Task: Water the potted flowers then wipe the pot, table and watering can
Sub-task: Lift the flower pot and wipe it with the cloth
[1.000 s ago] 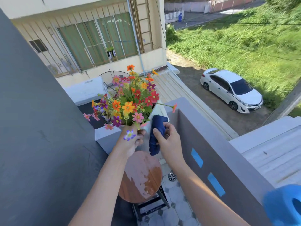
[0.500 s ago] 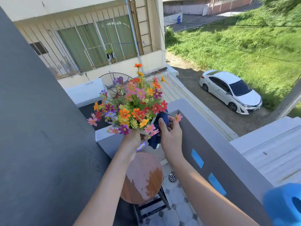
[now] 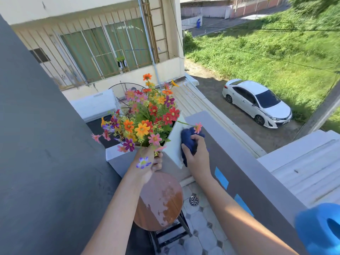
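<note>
A bunch of mixed orange, red, pink and purple flowers (image 3: pixel 145 122) is held up in the air over the round wooden table (image 3: pixel 161 201). My left hand (image 3: pixel 147 166) grips the pot from below; blooms and fingers hide almost all of the pot. My right hand (image 3: pixel 196 157) is closed on a crumpled dark blue cloth (image 3: pixel 189 138), just to the right of the flowers and apart from the pot, with one pink bloom overlapping the cloth. The blue watering can (image 3: pixel 318 229) sits blurred at the bottom right corner.
A grey balcony parapet (image 3: pixel 239 153) with blue tape strips runs along the right. A dark wall (image 3: pixel 46 144) closes the left side. Tiled floor with a round drain (image 3: pixel 194 200) lies beside the table's black legs. A white box ledge (image 3: pixel 114 153) stands behind the flowers.
My right hand has slid the cloth out from under the blooms to the right, away from the pot. The flowers tipped slightly back to the left; my left hand stays put.
</note>
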